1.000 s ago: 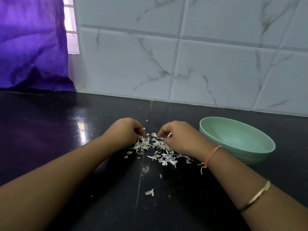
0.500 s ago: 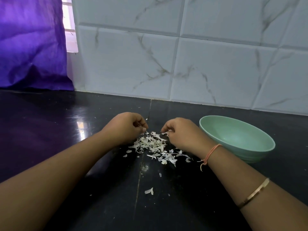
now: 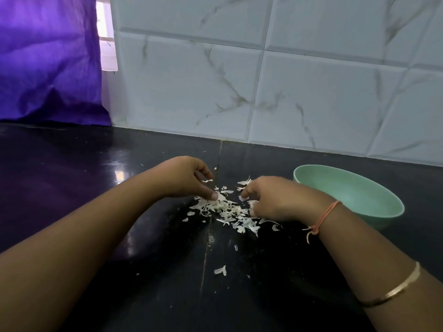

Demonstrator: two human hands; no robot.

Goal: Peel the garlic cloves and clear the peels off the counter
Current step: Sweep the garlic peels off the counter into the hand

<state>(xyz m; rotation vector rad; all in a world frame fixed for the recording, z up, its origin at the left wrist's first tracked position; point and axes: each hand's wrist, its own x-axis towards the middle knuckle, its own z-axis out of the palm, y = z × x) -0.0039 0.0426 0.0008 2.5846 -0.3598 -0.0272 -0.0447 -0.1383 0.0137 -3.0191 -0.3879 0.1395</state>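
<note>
A heap of white garlic peels [image 3: 225, 210] lies on the black counter [image 3: 72, 192] between my hands. My left hand [image 3: 182, 178] hovers at the heap's left edge with fingers loosely curved and spread from the thumb, whose tip touches the peels. My right hand [image 3: 275, 200] sits on the heap's right side, fingers curled down onto peels, with white bits showing under the fingertips. A single stray peel [image 3: 220, 270] lies nearer to me. No garlic clove shows.
A mint green bowl [image 3: 347, 195] stands just right of my right hand, and its visible inside looks bare. The marbled tile wall [image 3: 287, 92] closes the back of the counter. A purple curtain [image 3: 48, 68] hangs at the far left.
My left hand has loosened from a closed fist, and its thumb now reaches down to the heap. My right hand has dropped lower onto the peels.
</note>
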